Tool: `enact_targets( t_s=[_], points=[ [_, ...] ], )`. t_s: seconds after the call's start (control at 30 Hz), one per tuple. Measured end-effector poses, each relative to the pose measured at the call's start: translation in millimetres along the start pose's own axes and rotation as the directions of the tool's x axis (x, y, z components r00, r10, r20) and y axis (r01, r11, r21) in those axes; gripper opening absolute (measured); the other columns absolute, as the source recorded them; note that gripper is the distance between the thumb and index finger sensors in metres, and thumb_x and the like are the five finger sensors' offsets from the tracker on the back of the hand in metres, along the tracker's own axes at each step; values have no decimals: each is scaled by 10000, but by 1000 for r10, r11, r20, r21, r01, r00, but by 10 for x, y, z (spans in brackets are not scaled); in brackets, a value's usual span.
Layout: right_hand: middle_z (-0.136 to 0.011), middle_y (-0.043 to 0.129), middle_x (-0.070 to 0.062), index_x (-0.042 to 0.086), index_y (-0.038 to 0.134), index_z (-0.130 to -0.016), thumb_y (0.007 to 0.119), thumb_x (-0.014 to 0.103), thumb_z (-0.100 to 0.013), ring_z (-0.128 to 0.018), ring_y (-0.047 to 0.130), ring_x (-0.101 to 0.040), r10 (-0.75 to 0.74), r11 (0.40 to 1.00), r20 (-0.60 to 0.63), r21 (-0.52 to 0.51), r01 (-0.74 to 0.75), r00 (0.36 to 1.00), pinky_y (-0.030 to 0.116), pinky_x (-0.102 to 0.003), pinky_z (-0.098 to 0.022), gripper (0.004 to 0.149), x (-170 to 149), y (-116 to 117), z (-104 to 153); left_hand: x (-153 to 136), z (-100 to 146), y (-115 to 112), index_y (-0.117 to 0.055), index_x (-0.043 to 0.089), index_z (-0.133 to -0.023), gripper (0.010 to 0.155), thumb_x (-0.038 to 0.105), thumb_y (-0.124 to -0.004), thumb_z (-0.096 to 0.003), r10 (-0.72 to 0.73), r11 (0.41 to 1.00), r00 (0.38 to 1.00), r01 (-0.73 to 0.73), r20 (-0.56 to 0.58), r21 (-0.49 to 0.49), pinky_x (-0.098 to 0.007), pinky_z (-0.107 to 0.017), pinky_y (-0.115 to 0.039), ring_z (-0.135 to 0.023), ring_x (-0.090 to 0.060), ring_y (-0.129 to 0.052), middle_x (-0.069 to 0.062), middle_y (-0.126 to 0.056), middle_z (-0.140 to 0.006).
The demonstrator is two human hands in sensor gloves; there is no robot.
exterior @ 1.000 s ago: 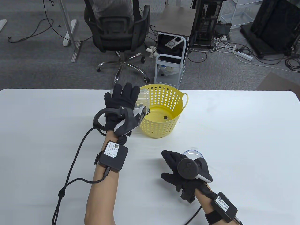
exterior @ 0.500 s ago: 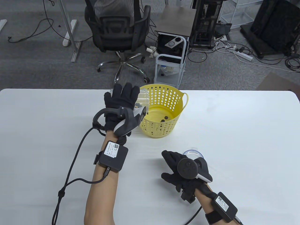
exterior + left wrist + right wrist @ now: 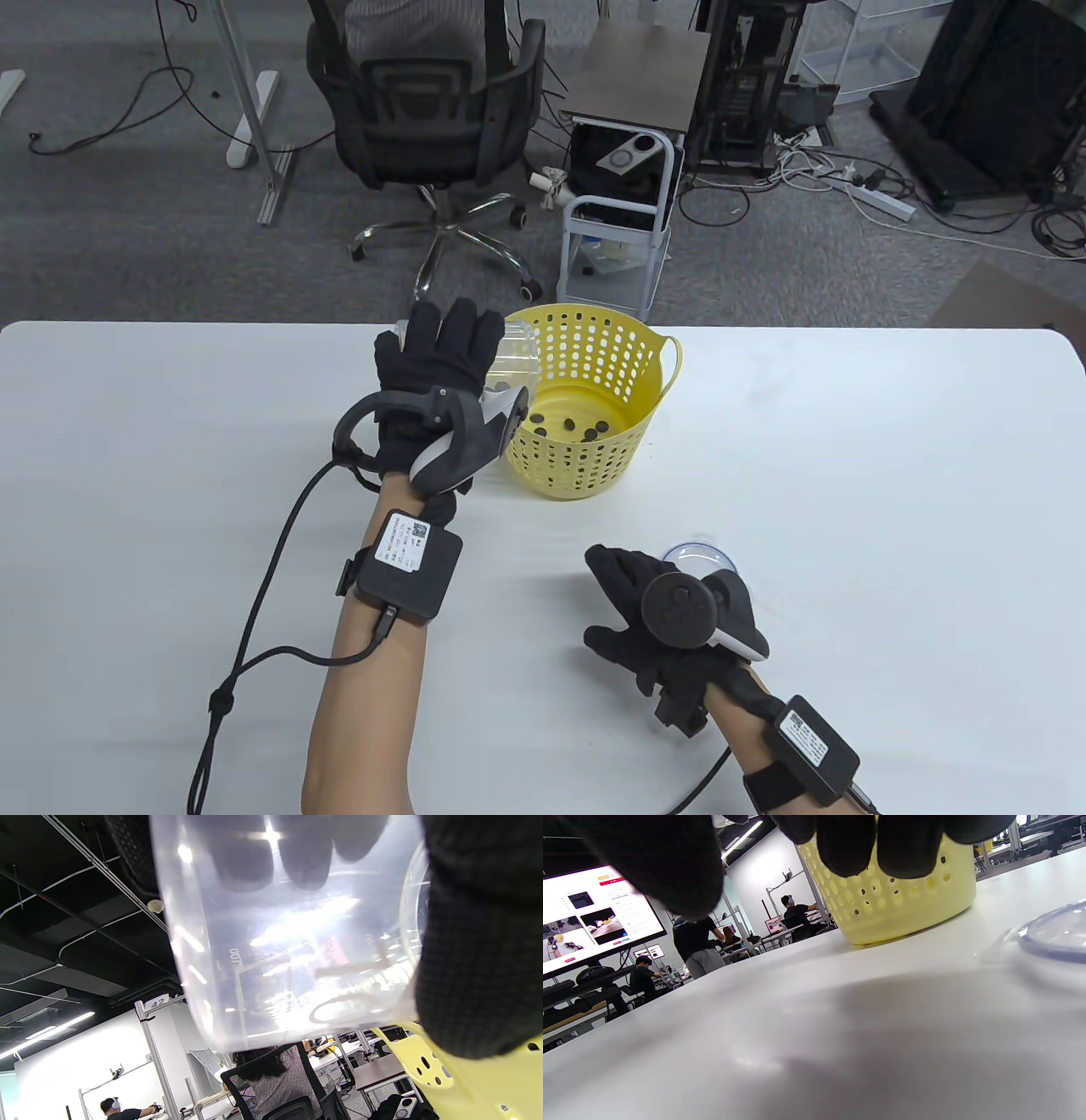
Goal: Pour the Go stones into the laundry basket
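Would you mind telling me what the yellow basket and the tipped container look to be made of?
Basket: probably flexible moulded plastic, matte, with punched holes and a thin loop handle. Container: clear, glossy plastic by the look; fingers show through, and it has raised measuring marks.

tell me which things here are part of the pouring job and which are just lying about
Part of the job:
- left hand, gripping the clear container
- clear container, tipped over the basket rim
- yellow laundry basket
- black Go stones on the basket floor

Just lying about:
- round clear lid on the table
- right hand, near the lid, holding nothing
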State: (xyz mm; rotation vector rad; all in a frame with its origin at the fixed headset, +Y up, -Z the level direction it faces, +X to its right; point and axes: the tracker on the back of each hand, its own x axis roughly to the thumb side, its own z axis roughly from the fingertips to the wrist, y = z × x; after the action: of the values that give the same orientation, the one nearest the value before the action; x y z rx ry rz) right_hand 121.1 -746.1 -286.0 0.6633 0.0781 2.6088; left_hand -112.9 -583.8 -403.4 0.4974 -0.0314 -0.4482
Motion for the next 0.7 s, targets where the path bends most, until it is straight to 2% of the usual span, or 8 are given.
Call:
enact_targets(
  t_s=[0.7],
  points=[
    [-1093, 585, -194, 182, 462, -1061, 931, 514, -400, -944, 656, -568, 8, 1000, -9, 17, -8, 1000, 537, -700, -674, 876, -2, 7, -1, 4, 13, 9, -360, 513, -1034, 1276, 595, -1221, -96, -43, 999, 999, 43, 18, 18, -554, -703, -691, -1096, -202, -610, 252, -505, -1172]
  ],
)
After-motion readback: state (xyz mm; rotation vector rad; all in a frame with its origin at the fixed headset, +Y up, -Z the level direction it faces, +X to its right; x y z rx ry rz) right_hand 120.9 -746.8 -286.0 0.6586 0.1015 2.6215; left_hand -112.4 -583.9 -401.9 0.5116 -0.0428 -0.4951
